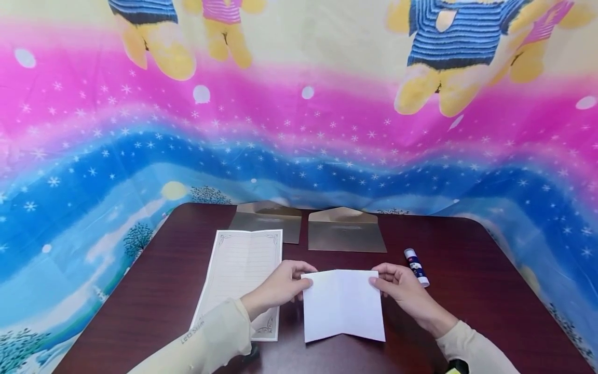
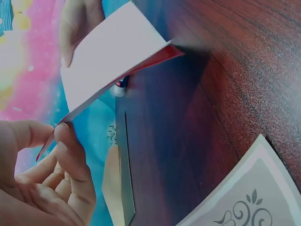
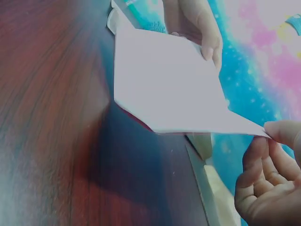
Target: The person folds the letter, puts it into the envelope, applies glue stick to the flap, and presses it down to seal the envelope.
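While the left hand [image 1: 285, 283] and right hand [image 1: 402, 288] pinch its opposite edges, a creased white paper card [image 1: 343, 306] is held above a glossy red-brown table [image 1: 140, 291]

Head view: the card spans the gap between the hands, both thumbs on its near face. A cream lined paper sheet [image 1: 243, 265] lies partly behind the left sleeve [image 1: 210, 332]; beyond stand 2 bronze envelopes [image 1: 347, 239] with opened flaps. A white-and-navy cylindrical stick [image 1: 416, 267] lies just beside the right hand.

Left wrist view: thumb and finger close on the card's edge; its underside shows red.

Right wrist view: thumb and finger pinch a corner, remaining fingers bent.
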Demonstrator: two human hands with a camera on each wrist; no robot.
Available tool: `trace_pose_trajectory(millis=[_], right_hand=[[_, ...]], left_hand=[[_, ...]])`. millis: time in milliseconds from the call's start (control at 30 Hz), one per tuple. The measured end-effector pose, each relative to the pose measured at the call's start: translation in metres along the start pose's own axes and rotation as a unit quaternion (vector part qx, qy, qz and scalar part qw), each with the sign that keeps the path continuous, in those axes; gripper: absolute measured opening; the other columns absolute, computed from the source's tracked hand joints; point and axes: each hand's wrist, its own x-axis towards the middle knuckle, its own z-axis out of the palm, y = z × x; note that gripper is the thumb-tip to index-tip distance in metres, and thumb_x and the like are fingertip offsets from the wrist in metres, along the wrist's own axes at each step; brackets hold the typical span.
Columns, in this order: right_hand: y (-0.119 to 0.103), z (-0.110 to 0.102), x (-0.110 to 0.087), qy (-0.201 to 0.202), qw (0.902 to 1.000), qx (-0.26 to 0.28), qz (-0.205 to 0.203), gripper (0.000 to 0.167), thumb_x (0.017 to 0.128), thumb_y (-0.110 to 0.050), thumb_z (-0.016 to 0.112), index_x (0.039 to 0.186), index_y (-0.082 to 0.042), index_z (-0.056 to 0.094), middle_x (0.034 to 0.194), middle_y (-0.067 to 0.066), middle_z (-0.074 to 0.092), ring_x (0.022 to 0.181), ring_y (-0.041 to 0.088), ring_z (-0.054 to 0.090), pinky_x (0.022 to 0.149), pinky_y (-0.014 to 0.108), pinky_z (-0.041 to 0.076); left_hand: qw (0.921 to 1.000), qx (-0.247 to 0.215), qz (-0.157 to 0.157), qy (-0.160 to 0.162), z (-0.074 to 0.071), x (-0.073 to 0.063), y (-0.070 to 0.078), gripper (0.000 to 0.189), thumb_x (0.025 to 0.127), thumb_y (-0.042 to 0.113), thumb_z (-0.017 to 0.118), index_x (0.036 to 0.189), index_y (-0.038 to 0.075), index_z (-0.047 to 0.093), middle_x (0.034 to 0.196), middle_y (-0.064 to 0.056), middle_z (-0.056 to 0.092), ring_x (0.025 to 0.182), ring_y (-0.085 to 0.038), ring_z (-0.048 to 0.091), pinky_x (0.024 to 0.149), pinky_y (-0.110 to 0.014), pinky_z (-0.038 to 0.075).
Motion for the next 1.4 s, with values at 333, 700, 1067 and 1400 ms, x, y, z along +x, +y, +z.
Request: trace_pose_trajectory(millis=[333, 700, 1067, 1400], right_hand=[[-0.013, 0.017, -0.005, 0.026, 0.9937, -0.02, -0.108, 0.023, 0.099, -0.01, 0.063, 0.111, 0.009, 0.063, 0.087, -0.011, 0.068, 0.074, 0.002, 0.061, 0.07, 0.023, 0.053], [-0.026, 0.039, -0.003, 0.064, 0.9746, -0.063, -0.205, 0.009, 0.096, -0.005, 0.066, 0.104, -0.001, 0.069, 0.084, 0.006, 0.07, 0.066, 0.002, 0.058, 0.058, 0.024, 0.05], [-0.037, 0.063, -0.009, 0.109, 0.9467, -0.145, -0.266, 0.011, 0.09, -0.008, 0.075, 0.1, -0.012, 0.075, 0.086, -0.004, 0.069, 0.067, 0.001, 0.055, 0.055, 0.022, 0.05], [-0.038, 0.068, -0.011, 0.112, 0.9435, -0.16, -0.268, 0.016, 0.088, -0.01, 0.078, 0.1, -0.018, 0.073, 0.081, -0.009, 0.061, 0.066, 0.002, 0.052, 0.054, 0.021, 0.047]], left_hand=[[0.9998, -0.006, -0.001, -0.02, 0.006, -0.005, 0.006, 0.019, 0.1, 0.009, 0.057, 0.108, -0.003, 0.07, 0.092, -0.02, 0.076, 0.062, -0.01, 0.063, 0.049, -0.028, 0.054], [0.9931, -0.11, -0.037, 0.014, 0.012, -0.003, 0.009, 0.019, 0.098, 0.007, 0.052, 0.108, -0.006, 0.061, 0.093, -0.015, 0.073, 0.073, -0.014, 0.069, 0.066, -0.038, 0.063], [0.9871, -0.143, -0.041, 0.06, 0.019, -0.001, 0.016, 0.032, 0.094, 0.006, 0.051, 0.124, -0.002, 0.055, 0.1, -0.016, 0.07, 0.08, -0.015, 0.069, 0.07, -0.04, 0.063], [0.9844, -0.159, -0.052, 0.054, 0.02, -0.003, 0.016, 0.04, 0.094, 0.002, 0.051, 0.134, 0.001, 0.052, 0.108, -0.024, 0.073, 0.084, -0.019, 0.072, 0.07, -0.04, 0.063]])
